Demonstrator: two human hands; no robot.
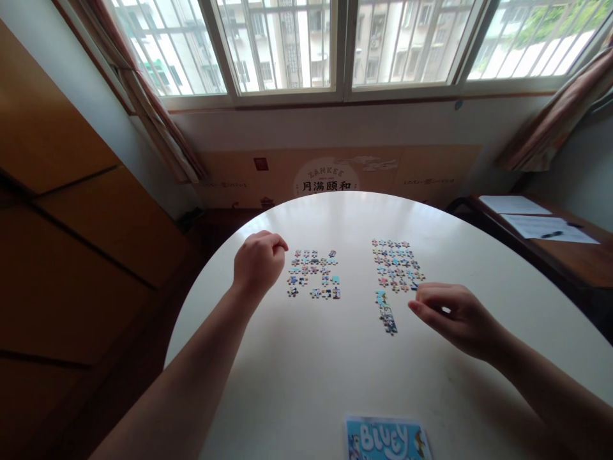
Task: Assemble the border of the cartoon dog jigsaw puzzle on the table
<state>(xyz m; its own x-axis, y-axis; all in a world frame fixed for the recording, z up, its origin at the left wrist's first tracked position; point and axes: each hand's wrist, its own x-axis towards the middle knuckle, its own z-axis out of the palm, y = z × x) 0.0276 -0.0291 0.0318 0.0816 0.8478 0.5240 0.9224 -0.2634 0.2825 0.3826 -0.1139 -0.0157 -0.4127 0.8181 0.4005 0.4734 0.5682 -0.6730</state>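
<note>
Loose puzzle pieces (313, 271) lie in rough rows on the left part of a white round table (306, 358). A denser block of pieces (393, 262) is on the right, and a joined strip (387, 314) sits just below it. My left hand (261, 260) is curled at the left edge of the left group, its fingertips hidden. At the lower right corner of the right block, my right hand (450, 313) has thumb and fingers bent together beside a dark blue piece (414, 287); whether it grips that piece is too small to tell.
A blue Bluey box or card (389, 439) lies at the near edge of the view. To the right stands a brown side table (584, 259) with papers (546, 228) and dark pens. Orange-brown cabinets (86, 268) are on the left, windows ahead.
</note>
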